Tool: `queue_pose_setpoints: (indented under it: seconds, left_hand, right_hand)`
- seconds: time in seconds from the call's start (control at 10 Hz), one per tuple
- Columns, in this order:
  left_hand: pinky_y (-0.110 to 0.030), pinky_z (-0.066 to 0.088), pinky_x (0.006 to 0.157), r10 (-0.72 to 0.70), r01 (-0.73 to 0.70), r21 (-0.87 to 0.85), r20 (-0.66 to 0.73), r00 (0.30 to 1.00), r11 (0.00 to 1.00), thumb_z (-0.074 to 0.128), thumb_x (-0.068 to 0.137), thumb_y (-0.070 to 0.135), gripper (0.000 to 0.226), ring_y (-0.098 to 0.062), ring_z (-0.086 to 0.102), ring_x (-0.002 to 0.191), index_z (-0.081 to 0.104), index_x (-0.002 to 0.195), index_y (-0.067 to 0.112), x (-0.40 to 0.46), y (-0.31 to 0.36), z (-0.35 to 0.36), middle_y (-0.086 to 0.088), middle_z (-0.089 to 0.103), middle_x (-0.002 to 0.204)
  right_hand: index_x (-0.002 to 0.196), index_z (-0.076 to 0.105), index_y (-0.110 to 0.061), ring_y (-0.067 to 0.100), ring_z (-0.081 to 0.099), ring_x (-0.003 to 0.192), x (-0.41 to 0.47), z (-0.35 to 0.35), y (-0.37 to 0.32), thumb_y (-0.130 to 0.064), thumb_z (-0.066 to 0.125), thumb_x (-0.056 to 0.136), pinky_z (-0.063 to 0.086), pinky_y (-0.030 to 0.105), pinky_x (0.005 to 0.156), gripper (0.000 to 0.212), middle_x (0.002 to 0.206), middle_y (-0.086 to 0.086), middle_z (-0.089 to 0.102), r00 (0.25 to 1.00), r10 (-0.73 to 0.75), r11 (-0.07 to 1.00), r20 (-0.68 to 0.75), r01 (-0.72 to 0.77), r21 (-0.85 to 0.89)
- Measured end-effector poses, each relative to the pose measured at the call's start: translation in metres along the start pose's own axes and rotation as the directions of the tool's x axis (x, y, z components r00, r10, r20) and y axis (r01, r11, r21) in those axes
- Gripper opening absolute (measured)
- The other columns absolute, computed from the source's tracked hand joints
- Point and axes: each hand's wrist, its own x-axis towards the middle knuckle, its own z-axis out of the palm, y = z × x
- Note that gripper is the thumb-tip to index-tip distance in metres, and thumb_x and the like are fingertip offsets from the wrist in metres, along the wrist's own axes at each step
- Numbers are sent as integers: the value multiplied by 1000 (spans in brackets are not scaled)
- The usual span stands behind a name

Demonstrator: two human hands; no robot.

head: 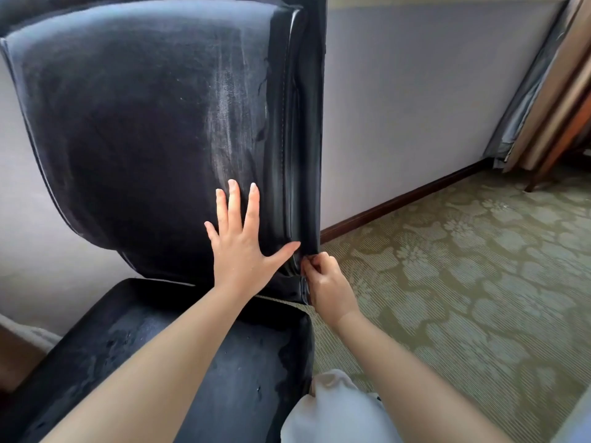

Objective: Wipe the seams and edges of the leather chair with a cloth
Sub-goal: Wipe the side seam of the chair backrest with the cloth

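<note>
At the chair (134,123) edge, left hand (243,247) splayed flat; right hand (326,282) pinches something dark, indistinct.

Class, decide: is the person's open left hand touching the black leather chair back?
Touching. The head view shows the left hand spread flat against the black leather chair back, with no gap visible beneath the palm or fingers.

A: Chair (144,123) colour?
B: Black leather, pale streaks at three o'clock, light stitching.
A: Floor?
B: Carpet (463,266), olive green, cream floral pattern, fine stripes. Wall (415,107) pale lilac-grey; skirting (399,199) dark brown.
</note>
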Motion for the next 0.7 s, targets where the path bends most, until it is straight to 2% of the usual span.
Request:
queue_pose_setpoints:
  seconds: [0.1,0.2,0.3,0.4,0.5,0.6,0.7]
  left_hand:
    - [-62,12,110,27,-28,17,65,998,999,57,65,75,116,-18,-19,144,-7,149,28,-4,-8,-8,0,-15,158]
    - [-61,18,111,49,-62,85,152,987,994,76,62,60,127,-20,-21,144,-10,149,28,-8,-12,-19,0,-20,157]
    - [-58,26,111,45,-79,152,214,976,985,83,63,44,131,-21,-21,144,-14,148,27,-11,-9,-28,1,-25,155]
    - [-54,34,107,32,-67,140,240,970,988,84,65,31,131,-22,-21,143,-18,147,29,-16,-3,-31,4,-29,153]
    - [-51,41,102,12,-38,95,262,965,995,80,67,16,127,-24,-20,144,-18,147,30,-22,2,-30,4,-28,154]
    - [-49,44,99,-2,-23,84,280,960,996,72,69,3,123,-25,-17,145,-18,147,31,-28,7,-31,4,-28,154]
    - [-49,44,98,-2,-28,93,304,953,995,65,71,-4,118,-25,-12,146,-19,147,32,-36,7,-33,4,-27,154]
  right_hand:
    - [120,51,-11,24,43,105,2,-7,-8,-7,37,95,35,25,79,29,121,6,41,999,21,1000,46,-21,-5]
    - [109,58,-14,24,47,104,2,-21,-12,-6,45,91,41,26,80,23,119,4,44,989,61,998,137,-62,2]
    - [101,64,-15,20,54,95,-1,-42,-16,-9,48,85,50,32,74,23,109,-2,50,995,93,995,35,-95,40]
    - [103,67,-12,16,56,91,-6,-68,-28,-10,49,91,51,35,78,23,105,-3,55,983,109,984,-146,-86,154]
    - [101,69,-3,20,58,94,-8,-89,-41,-2,57,89,49,29,85,18,102,8,60,911,-1,982,-412,78,171]
    - [104,68,-3,5,52,95,-11,-102,-58,1,58,86,43,11,90,20,104,5,59,863,-85,963,-498,200,182]
    - [105,68,-7,1,49,95,-14,-102,-71,-1,59,87,39,6,88,21,106,3,57,908,-148,951,-391,240,196]
